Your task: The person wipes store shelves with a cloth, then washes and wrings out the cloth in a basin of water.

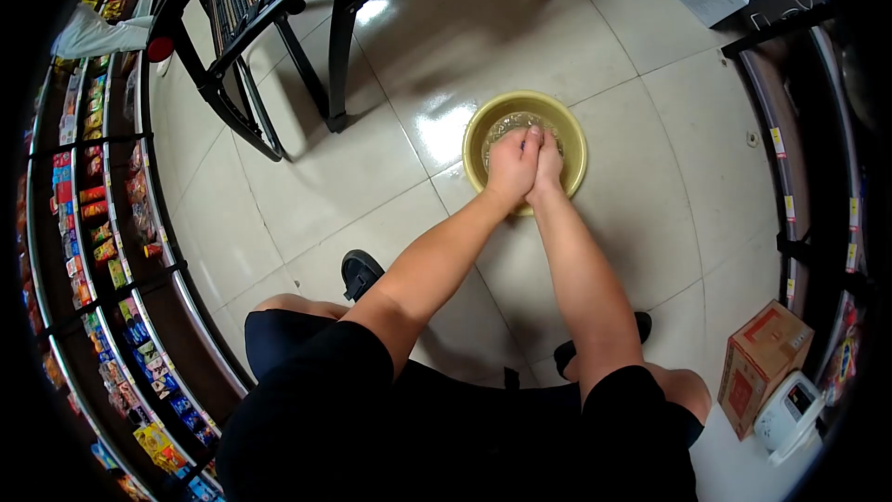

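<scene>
A round yellow-gold basin (pixel 580 141) stands on the tiled floor in front of me, with rippling water (pixel 510 122) in its bottom. Over it, my left hand (pixel 511 167) and my right hand (pixel 549 165) are pressed together, fingers closed and pointing down into the basin. The thumbs lie side by side on top. A tiny dark bluish spot shows between the fingers, too small to name. Whatever the hands hold, if anything, is hidden by the fingers.
A black-framed folding chair (pixel 339 37) stands ahead to the left. Shelves of packaged snacks (pixel 102 223) run along the left; more shelving (pixel 790 195) lines the right. A cardboard box (pixel 764 363) and a white appliance (pixel 788 414) sit at lower right. My black sandals flank the basin's near side.
</scene>
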The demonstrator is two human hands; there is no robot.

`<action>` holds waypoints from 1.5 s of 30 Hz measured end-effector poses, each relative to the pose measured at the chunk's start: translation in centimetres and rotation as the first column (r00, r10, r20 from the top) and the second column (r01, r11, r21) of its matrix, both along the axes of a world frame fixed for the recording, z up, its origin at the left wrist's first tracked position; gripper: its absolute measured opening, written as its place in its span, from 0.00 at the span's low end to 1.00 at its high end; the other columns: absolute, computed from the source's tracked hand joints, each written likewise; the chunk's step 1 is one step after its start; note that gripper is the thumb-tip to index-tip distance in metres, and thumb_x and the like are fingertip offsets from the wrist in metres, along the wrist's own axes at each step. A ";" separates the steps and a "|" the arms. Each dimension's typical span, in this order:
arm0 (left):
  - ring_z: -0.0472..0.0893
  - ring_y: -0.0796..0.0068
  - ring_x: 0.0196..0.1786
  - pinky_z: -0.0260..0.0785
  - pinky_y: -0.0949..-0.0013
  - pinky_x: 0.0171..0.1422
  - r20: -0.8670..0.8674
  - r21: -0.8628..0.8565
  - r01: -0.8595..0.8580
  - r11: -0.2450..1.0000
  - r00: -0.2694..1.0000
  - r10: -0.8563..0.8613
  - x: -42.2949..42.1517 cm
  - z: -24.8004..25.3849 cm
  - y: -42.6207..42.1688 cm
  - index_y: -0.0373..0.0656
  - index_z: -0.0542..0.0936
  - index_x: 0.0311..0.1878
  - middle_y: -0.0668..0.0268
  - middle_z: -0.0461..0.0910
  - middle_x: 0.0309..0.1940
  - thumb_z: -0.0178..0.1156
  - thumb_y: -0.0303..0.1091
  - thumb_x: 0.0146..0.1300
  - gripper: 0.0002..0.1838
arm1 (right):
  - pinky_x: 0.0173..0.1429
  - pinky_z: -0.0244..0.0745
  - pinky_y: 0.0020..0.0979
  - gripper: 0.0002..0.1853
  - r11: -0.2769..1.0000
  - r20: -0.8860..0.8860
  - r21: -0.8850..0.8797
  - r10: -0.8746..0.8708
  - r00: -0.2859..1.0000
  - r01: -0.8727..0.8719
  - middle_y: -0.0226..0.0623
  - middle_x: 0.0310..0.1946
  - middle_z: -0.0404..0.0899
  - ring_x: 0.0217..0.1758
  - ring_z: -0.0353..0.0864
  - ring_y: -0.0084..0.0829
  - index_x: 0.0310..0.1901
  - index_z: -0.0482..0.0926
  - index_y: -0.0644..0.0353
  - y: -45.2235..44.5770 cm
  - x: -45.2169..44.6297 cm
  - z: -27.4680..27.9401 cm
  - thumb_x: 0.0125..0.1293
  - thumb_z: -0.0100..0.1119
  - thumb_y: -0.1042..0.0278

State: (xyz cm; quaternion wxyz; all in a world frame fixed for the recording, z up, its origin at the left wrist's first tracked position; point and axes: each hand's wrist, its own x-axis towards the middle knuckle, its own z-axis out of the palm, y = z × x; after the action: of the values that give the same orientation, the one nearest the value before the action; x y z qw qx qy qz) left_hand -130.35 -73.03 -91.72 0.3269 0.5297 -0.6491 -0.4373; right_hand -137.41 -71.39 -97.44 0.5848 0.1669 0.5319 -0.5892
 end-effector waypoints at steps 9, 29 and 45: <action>0.77 0.74 0.27 0.71 0.68 0.36 -0.332 0.498 -0.168 0.851 0.870 0.366 -0.1 -1.0 -1.2 0.40 0.80 0.25 0.67 0.81 0.23 0.59 0.42 0.84 0.26 | 0.71 0.79 0.35 0.38 0.996 -0.278 -0.056 0.051 0.959 -0.069 0.51 0.65 0.86 0.67 0.87 0.37 0.68 0.79 0.80 -0.5 1.3 0.0 0.88 0.45 0.41; 0.84 0.67 0.37 0.79 0.66 0.44 -0.448 0.869 0.173 0.464 0.672 0.590 1.0 -0.5 -4.5 0.39 0.83 0.41 0.60 0.85 0.35 0.64 0.43 0.80 0.16 | 0.52 0.83 0.43 0.39 0.893 -0.734 0.290 0.439 0.519 -0.345 0.49 0.40 0.92 0.45 0.91 0.44 0.46 0.89 0.68 1.4 -0.5 0.0 0.85 0.44 0.32; 0.83 0.74 0.46 0.76 0.68 0.53 -0.208 0.717 0.231 0.658 0.972 -0.114 3.2 0.3 -5.9 0.42 0.86 0.53 0.68 0.85 0.43 0.69 0.28 0.61 0.16 | 0.69 0.79 0.36 0.18 0.944 -0.238 -0.305 0.049 0.970 -0.123 0.40 0.61 0.85 0.60 0.84 0.33 0.65 0.82 0.60 1.5 -3.9 0.4 0.76 0.63 0.67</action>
State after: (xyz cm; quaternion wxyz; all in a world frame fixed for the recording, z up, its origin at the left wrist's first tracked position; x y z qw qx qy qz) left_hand -127.11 -78.90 -91.46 0.0887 0.5191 -0.4398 -0.7275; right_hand -141.35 -69.87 -97.01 0.5645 -0.0214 0.5003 -0.6563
